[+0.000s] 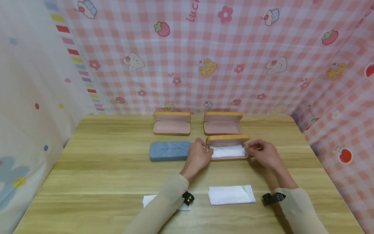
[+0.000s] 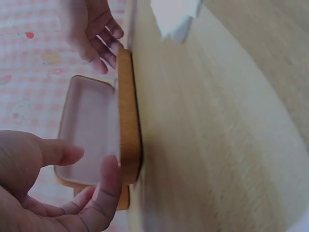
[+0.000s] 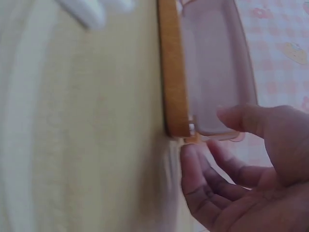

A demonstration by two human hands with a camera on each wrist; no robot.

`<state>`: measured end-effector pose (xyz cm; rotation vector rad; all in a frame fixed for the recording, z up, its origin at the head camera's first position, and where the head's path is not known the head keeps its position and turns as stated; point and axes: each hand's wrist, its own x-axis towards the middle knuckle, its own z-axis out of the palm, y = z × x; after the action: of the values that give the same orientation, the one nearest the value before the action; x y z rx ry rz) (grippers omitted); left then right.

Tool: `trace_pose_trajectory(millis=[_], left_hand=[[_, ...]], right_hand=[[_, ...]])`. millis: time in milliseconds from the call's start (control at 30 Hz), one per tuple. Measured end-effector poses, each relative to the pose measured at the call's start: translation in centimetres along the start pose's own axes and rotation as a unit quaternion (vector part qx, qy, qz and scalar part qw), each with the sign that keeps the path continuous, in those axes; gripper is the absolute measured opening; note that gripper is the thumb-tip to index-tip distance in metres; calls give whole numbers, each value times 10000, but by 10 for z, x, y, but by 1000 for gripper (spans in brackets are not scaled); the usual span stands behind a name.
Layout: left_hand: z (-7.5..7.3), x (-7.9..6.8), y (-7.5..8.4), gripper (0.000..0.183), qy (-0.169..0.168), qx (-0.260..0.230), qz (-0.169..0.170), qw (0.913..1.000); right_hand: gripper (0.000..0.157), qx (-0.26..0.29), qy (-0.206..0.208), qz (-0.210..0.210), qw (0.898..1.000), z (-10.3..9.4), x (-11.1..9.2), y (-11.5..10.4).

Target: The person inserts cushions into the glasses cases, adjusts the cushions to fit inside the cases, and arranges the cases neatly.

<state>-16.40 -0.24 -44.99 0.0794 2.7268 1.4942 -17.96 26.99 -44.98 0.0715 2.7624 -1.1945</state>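
An orange glasses case [image 1: 228, 138] with a pink lining stands with its lid raised in the head view. A folded white cloth [image 1: 228, 151] lies inside it. At the case's left end is my left hand [image 1: 198, 154]. Its fingertips touch the rim, and a gap shows between thumb and index finger in the left wrist view. My right hand [image 1: 264, 153] is at the opposite end, with thumb and fingers spread apart near the corner in the right wrist view. Contact there is hard to tell. Both wrist views show mostly the lined lid and the front wall.
A closed blue glasses case [image 1: 168, 151] lies just left of my left hand. Behind stand two open cases, one on the left [image 1: 171, 128] and one on the right [image 1: 222, 128]. A folded white cloth [image 1: 231, 195] lies in front; another white cloth [image 1: 148, 199] is partly under the left sleeve.
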Motion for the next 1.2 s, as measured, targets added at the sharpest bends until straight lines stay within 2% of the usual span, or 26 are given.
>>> trace_pose_trajectory(millis=[200,300,500,633,800,1067,1200], left_hand=[[-6,-7,7,43,-78,2,-103,9999],[-7,-8,9,51,-56,17,-150,9999],[-7,-7,8,65,-183,-179,-26,9997],[-6,-4,4,69,-276,-363,-66,9989],[-3,-1,3,69,-263,-729,-315,9965],[3,3,6,61,60,-983,-488,9939],[5,5,9,58,242,-1006,-507,9933]], right_hand=[[53,397,-543,55,9977,-11,-6,-5],[62,482,-696,86,9964,-15,-8,-8],[86,768,-944,239,9923,-19,-7,-10],[90,1034,-1100,302,9881,-17,-3,-12],[93,1241,-1103,449,9851,-12,3,-17],[89,1175,-873,657,9870,-7,8,-26],[92,1064,-763,807,9881,-5,11,-25]])
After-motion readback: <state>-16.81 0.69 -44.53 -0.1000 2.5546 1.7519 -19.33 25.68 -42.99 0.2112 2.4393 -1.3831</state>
